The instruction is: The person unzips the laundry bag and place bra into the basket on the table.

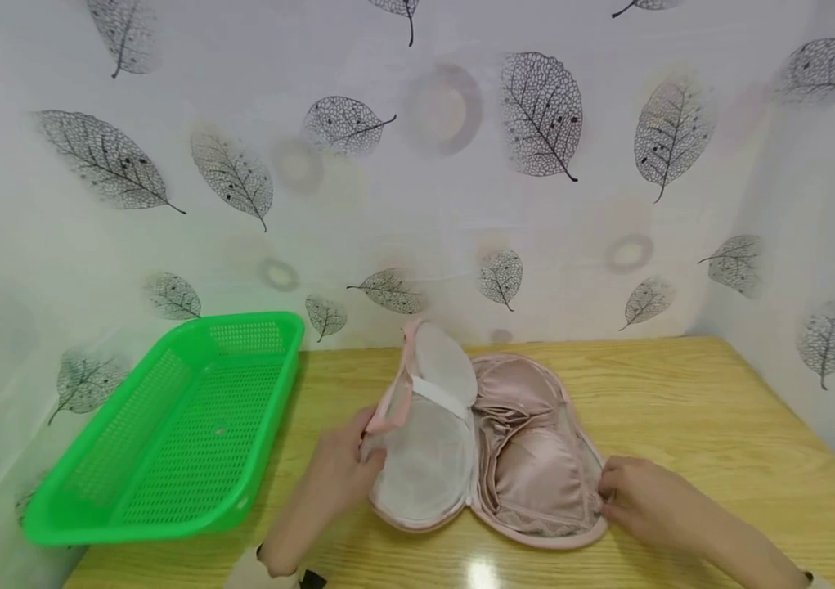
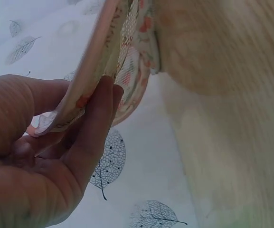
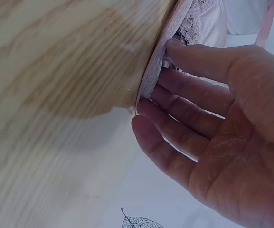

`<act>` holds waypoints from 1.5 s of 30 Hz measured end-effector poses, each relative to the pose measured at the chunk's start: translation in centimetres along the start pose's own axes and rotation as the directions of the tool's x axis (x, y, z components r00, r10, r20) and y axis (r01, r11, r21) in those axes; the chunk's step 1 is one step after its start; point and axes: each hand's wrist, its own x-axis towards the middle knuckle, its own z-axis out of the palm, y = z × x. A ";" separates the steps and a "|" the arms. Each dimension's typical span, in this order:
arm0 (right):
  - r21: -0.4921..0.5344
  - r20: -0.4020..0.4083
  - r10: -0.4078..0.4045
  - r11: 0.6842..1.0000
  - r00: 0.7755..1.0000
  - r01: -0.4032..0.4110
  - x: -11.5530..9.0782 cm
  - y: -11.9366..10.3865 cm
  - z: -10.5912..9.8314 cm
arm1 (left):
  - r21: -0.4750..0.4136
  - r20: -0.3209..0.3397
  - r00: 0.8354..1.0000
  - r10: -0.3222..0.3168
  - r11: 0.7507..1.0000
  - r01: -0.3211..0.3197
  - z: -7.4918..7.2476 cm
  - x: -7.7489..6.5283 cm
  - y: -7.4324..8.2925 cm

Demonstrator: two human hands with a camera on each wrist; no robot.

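Note:
A two-lobed fabric case [image 1: 428, 454] with a pink edge lies spread on the table, its pale inner side showing on the left half. In the right half sits a dusty-pink satin bra [image 1: 542, 474] with lace trim and folded cups. My left hand [image 1: 339, 466] holds the left half by its outer rim, thumb on one face and fingers on the other; floral mesh [image 2: 127, 61] shows in the left wrist view. At the opposite side, my right hand [image 1: 641, 499] pinches the right half's edge, thumb beside the lace [image 3: 196, 19] and fingers at the rim.
A green perforated plastic basket [image 1: 280, 409] stands at the left of the wooden table [image 1: 704, 409]. Behind and beside the table hangs a white sheet [image 1: 417, 213] printed with dark leaves.

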 end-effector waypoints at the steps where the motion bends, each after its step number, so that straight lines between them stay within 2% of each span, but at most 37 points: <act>1: 0.001 -0.004 -0.003 1.000 1.000 0.003 -0.1 0.0 0.0 | 0.000 0.005 1.000 -0.014 1.000 0.014 0.1 -0.1 -0.1; 4: 0.002 -0.011 -0.001 1.000 1.000 0.001 -0.1 0.1 0.1 | 0.012 0.016 0.998 -0.058 0.998 0.058 0.2 -0.4 -0.3; 8: 0.002 0.009 0.056 0.998 0.998 -0.056 -0.1 -0.1 0.0 | 0.028 0.051 0.991 -0.122 0.992 0.121 0.4 -0.6 -0.7; 13: 0.014 0.027 0.149 0.989 0.988 -0.150 0.2 -0.3 0.0 | 0.024 0.138 0.962 -0.236 0.972 0.235 1.0 -0.5 -1.3; 15: 0.023 0.035 0.172 0.985 0.984 -0.173 0.4 -0.2 0.0 | 0.021 0.171 0.952 -0.254 0.967 0.255 1.4 -0.4 -1.6; 19: 0.071 0.075 0.177 0.981 0.981 -0.183 0.5 0.5 -0.2 | 0.012 0.215 0.948 -0.234 0.971 0.237 2.3 -0.3 -2.0; 22: 0.100 0.087 0.153 0.982 0.984 -0.161 0.5 0.9 -0.3 | -0.004 0.223 0.953 -0.206 0.977 0.213 2.7 -0.4 -2.0; 26: 0.068 0.079 0.148 0.986 0.986 -0.154 0.5 0.8 -0.3 | -0.017 0.221 0.960 -0.171 0.984 0.179 2.8 -0.3 -1.8; 31: 0.057 0.098 0.179 0.981 0.979 -0.185 0.4 0.6 -0.5 | -0.007 0.245 0.954 -0.172 0.984 0.179 2.7 -0.1 -1.6; 39: 0.062 0.083 0.171 0.982 0.982 -0.177 0.0 0.5 -0.8 | 0.069 0.281 0.943 -0.177 0.984 0.164 2.4 -0.4 -1.7; 42: 0.069 0.049 0.155 0.985 0.987 -0.158 -0.1 0.5 -0.6 | 0.132 0.255 0.954 -0.157 0.983 0.127 2.2 -0.5 -1.5; 45: 0.064 0.015 0.138 0.988 0.990 -0.138 -0.3 0.4 -0.3 | 0.222 0.196 0.970 -0.146 0.970 0.101 2.2 -0.4 -0.8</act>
